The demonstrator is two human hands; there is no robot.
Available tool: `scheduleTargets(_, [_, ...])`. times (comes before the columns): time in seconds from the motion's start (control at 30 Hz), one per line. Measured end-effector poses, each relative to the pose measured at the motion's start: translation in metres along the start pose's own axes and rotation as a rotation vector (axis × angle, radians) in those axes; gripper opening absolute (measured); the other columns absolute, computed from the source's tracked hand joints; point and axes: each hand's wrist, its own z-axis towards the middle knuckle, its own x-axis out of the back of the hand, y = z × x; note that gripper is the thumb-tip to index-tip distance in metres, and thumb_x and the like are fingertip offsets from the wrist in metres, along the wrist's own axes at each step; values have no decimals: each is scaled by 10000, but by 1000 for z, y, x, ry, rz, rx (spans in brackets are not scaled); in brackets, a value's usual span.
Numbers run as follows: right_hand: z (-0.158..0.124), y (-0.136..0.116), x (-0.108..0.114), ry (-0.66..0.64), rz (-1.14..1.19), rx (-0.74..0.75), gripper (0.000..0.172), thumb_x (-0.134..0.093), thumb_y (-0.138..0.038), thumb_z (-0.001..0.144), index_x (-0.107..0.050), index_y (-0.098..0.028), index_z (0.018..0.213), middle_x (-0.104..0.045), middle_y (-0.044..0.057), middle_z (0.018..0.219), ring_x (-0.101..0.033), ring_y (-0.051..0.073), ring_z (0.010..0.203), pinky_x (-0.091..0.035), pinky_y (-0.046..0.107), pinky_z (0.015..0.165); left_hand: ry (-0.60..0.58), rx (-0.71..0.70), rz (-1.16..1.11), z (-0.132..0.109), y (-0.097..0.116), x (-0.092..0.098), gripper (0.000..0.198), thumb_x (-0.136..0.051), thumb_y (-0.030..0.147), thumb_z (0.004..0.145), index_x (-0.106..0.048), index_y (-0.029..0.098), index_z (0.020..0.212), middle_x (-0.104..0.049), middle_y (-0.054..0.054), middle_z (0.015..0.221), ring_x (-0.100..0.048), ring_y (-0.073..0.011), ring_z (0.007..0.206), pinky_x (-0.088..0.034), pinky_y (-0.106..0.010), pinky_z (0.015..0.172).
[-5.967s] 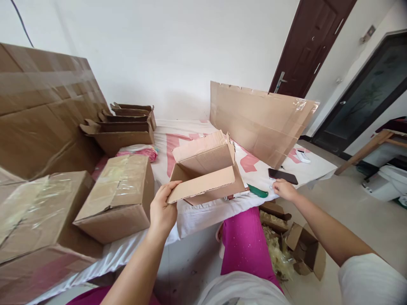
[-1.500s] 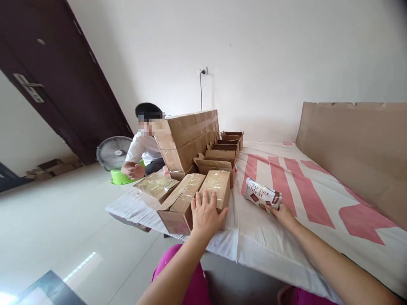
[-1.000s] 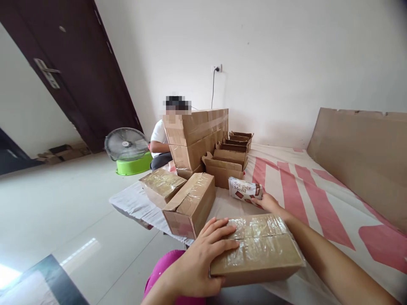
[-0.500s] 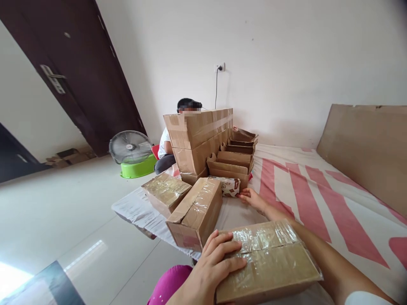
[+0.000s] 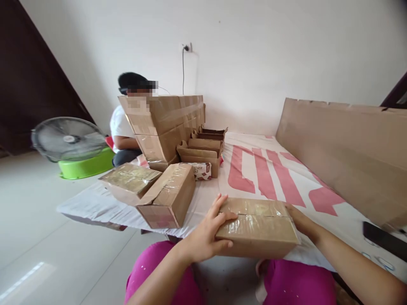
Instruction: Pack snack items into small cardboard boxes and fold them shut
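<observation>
While taped carton (image 5: 263, 231) is gripped at nine-o'clock end by left hand (image 5: 206, 235), right hand (image 5: 299, 219) is half hidden at two-o'clock corner; grip cannot be told. Carton is seen at six-o'clock edge of cloth-covered table (image 5: 248, 169); drop could be caused by slip on tape (image 5: 243, 223).

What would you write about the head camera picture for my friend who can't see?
A left hand holds one end of a taped cardboard box; the right hand, partly hidden, is at the other end. Two more taped boxes, open boxes and a printed packet are on the cloth to the left, with another person behind stacked cartons.
</observation>
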Motion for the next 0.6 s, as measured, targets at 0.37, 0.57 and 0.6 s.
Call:
scheduleTargets(0.37, [-98, 101, 72, 437, -1155, 22, 372, -503, -333, 841, -674, -146, 1113, -680, 156, 1013, -635, 310, 959, -507, 461, 887, 368, -189, -324, 41, -20, -74, 302, -649, 438, 849, -686, 213, 1046, -190, -98, 1555, -65, -372, 1481, -151, -605, 1174])
scheduleTargets(0.57, [-89, 66, 75, 610, -1108, 192, 317, -410, -281, 919, -585, -229, 1177, -647, 111, 1065, -647, 273, 987, -531, 447, 879, 403, -205, -293, 35, -18, -79, 306, -583, 413, 902, -590, 220, 1139, -262, -121, 1489, -67, -348, 1483, -184, -601, 1166])
scheduleTargets(0.6, [-85, 49, 76, 659, -1103, 249, 326, -403, -296, 932, -562, -229, 1208, -633, 113, 1091, -636, 271, 1012, -523, 451, 897, 408, -210, -291, 35, -17, -80, 302, -577, 406, 907, -581, 219, 1143, -254, -122, 1491, -66, -345, 1484, -186, -597, 1167])
